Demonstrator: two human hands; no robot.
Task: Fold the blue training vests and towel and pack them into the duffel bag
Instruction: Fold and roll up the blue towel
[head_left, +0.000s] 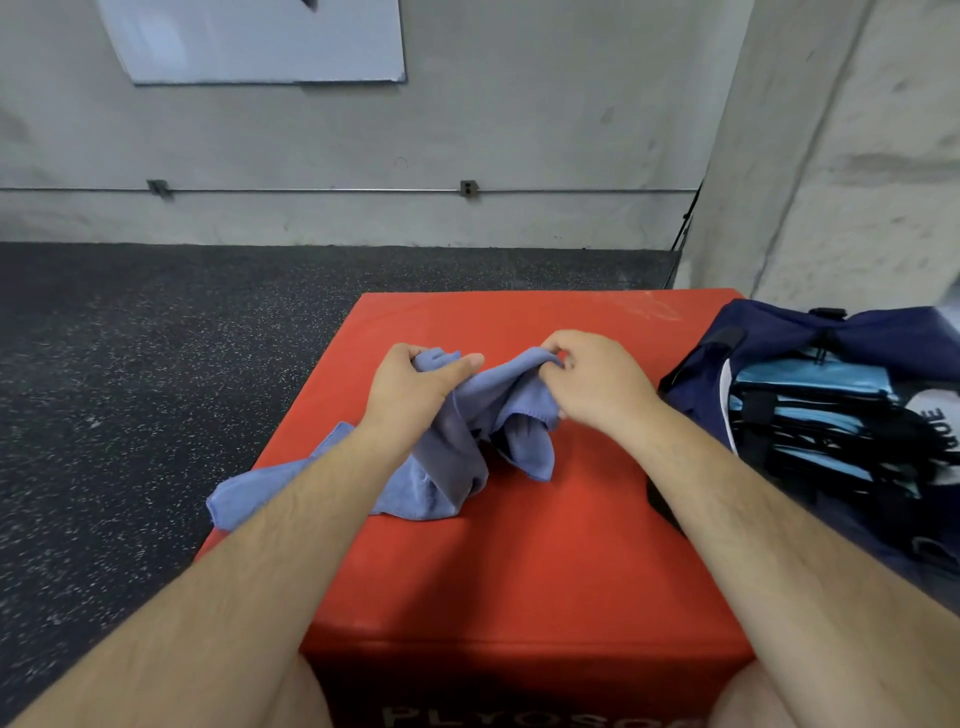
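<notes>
A crumpled lavender-blue towel (441, 467) lies bunched on the red plyo box (519, 571), one corner hanging over the box's left edge. My left hand (415, 384) grips a raised fold of the towel near its top. My right hand (587, 379) pinches another part of the same upper edge, a little to the right. The navy duffel bag (769, 332) sits open at the right side of the box. Folded light-blue vests with black trim (821, 410) lie inside it.
Dark speckled rubber floor (156, 389) spreads to the left and behind the box. A grey concrete wall with a white board (249, 41) stands at the back, and a concrete pillar (831, 156) rises behind the bag.
</notes>
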